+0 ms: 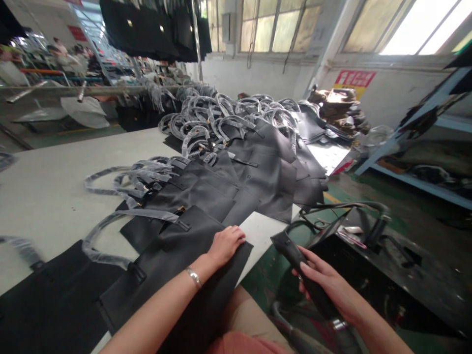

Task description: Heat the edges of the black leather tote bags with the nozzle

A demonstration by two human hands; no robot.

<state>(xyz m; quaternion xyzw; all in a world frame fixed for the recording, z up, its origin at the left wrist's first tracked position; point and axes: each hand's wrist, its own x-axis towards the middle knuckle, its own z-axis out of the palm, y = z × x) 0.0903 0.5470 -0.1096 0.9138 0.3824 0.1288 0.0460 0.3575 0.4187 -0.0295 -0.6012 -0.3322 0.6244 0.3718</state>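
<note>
My left hand [225,245], with a silver bracelet at the wrist, lies on a black leather-like bag panel [191,263], its fingers curled together near the panel's right edge. That panel carries a handle [96,242] wrapped in clear plastic and hangs partly over the table edge onto my lap. To the right, apart from the panel, my right hand [313,273] is closed around a black tube-like tool [285,247] with a flattened end and a metal band lower down. Another black panel [55,300] lies at the lower left.
A heap of similar black panels [258,167] with plastic-wrapped handles covers the far part of the pale table [55,167]. On my right stands a dark box-like machine [401,275] with a hose [379,221]. Beyond it is a blue shelf rack [416,182]. Black pieces [155,29] hang overhead.
</note>
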